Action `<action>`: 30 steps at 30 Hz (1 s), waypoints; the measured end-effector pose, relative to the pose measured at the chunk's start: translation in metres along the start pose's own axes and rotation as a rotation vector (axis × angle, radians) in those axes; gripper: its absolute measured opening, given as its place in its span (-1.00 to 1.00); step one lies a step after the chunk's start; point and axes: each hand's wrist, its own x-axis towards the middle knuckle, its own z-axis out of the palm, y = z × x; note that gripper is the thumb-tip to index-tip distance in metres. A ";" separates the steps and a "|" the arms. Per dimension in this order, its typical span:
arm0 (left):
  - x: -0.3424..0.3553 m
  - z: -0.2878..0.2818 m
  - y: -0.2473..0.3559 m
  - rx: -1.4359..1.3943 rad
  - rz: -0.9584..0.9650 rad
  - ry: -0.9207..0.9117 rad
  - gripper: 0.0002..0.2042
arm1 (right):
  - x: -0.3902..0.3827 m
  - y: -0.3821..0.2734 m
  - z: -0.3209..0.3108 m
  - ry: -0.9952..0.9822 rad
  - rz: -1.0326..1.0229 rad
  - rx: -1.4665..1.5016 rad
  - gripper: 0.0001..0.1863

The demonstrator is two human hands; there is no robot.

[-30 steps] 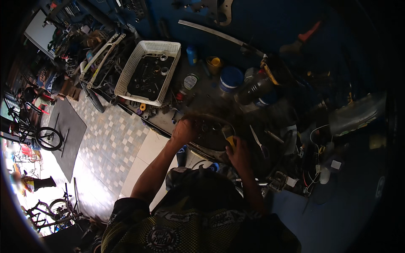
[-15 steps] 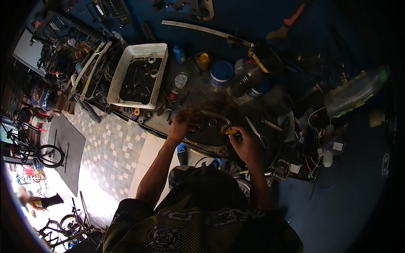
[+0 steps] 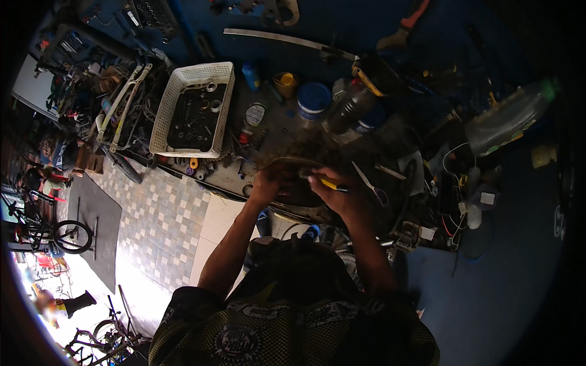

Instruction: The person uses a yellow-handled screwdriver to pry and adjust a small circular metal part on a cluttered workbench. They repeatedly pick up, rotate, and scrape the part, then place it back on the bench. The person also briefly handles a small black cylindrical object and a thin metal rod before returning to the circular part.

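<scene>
Both hands are over a dark, round-edged tray [image 3: 298,160] on the workbench. My right hand [image 3: 334,194] grips a yellow-handled brush [image 3: 330,183], its head pointing left toward the other hand. My left hand [image 3: 268,185] is closed over the tray's left side, fingers curled around something too dark to make out. The two hands are close together. Shadow and fingers hide most of what lies in the tray. A dark ring [image 3: 247,190] rests on the bench beside my left wrist.
A white plastic basket [image 3: 227,116] with metal rings and small parts stands at the back left. Behind the tray are a blue tub [image 3: 314,101], a yellow cup [image 3: 285,84] and a dark bottle [image 3: 347,110]. Scissors [image 3: 370,183] lie right of my right hand, near tangled cables [image 3: 455,210].
My right hand has moved left with the brush, bringing its head up to my left hand. The metal ring seen in the tray before is now hidden. The view has shifted slightly.
</scene>
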 end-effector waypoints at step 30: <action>0.024 -0.004 0.006 -0.027 0.095 -0.063 -0.81 | -0.032 0.034 0.003 0.039 -0.149 -0.259 -0.62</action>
